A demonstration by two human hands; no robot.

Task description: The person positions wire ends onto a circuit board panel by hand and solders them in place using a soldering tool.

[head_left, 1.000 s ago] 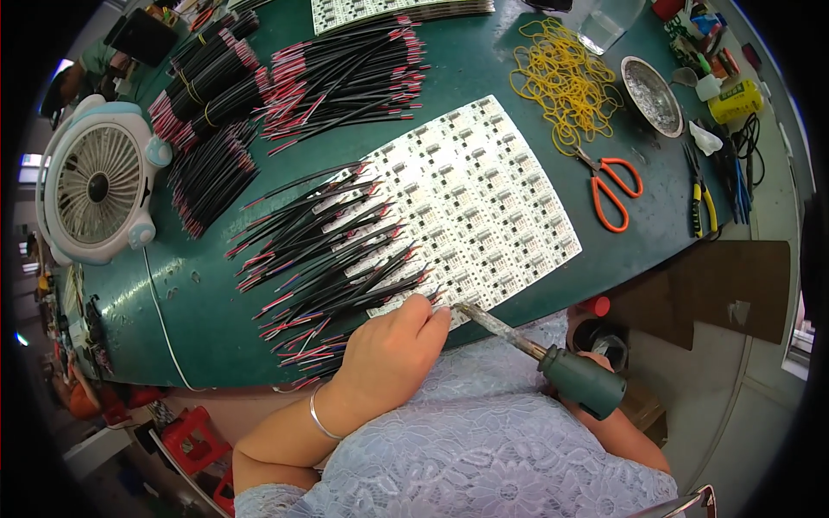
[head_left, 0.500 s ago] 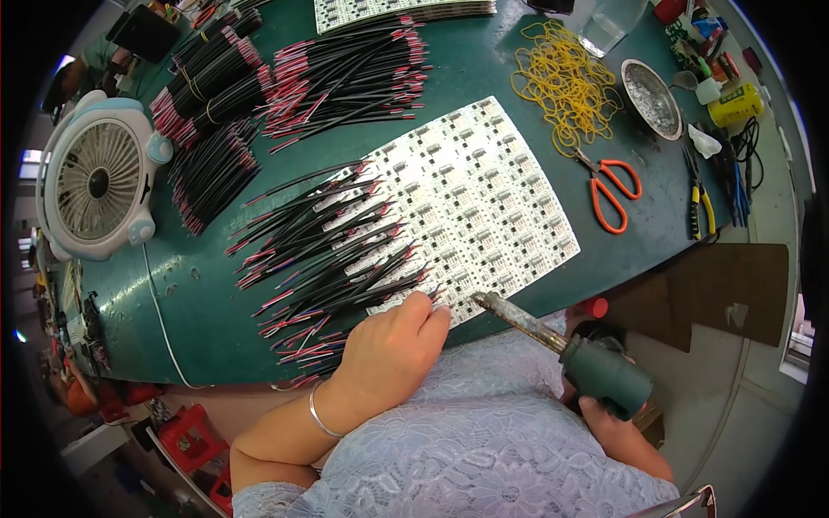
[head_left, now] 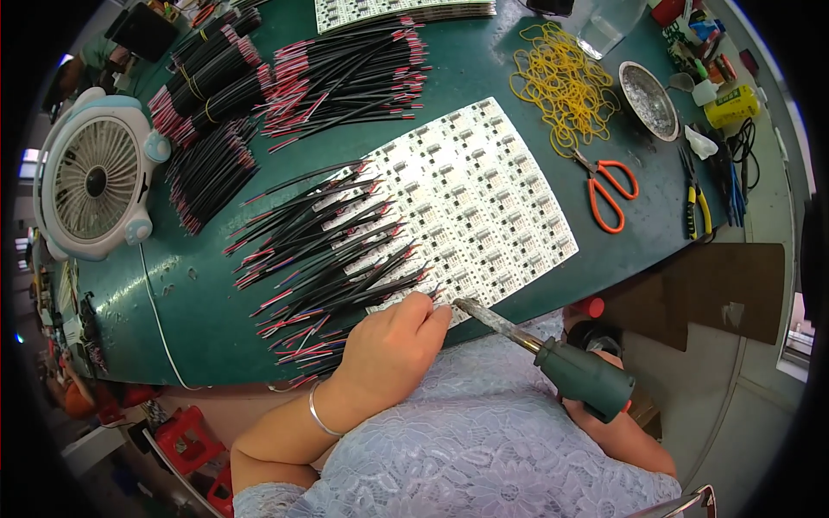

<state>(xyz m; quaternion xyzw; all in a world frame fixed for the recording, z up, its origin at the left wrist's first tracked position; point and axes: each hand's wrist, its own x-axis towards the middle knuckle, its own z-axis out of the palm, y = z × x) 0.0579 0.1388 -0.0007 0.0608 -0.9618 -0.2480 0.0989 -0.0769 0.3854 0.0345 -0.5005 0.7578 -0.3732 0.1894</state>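
Note:
A white circuit board sheet (head_left: 484, 198) lies on the green table, with rows of small parts on it. Black cables (head_left: 328, 250) with red and other coloured ends fan out over its left side. At the board's near edge my left hand (head_left: 389, 350) is closed in a pinch on a cable, mostly covered by the fingers. My right hand (head_left: 596, 419) grips the green handle of a soldering iron (head_left: 579, 375), which partly hides the fingers. The iron's tip is just right of my left fingertips, over the board's near edge; contact with the board cannot be made out.
Bundled black cables (head_left: 203, 86) and a loose pile (head_left: 345, 73) lie at the back left, near a white fan (head_left: 95, 181). Yellow rubber bands (head_left: 566, 82), a metal bowl (head_left: 648, 102), orange-handled scissors (head_left: 609, 194) and pliers (head_left: 693, 198) lie right. More boards (head_left: 406, 10) are stacked behind.
My right hand has brought the soldering iron leftward, its tip now closer to my left fingertips. My left hand has stayed in place on the cable.

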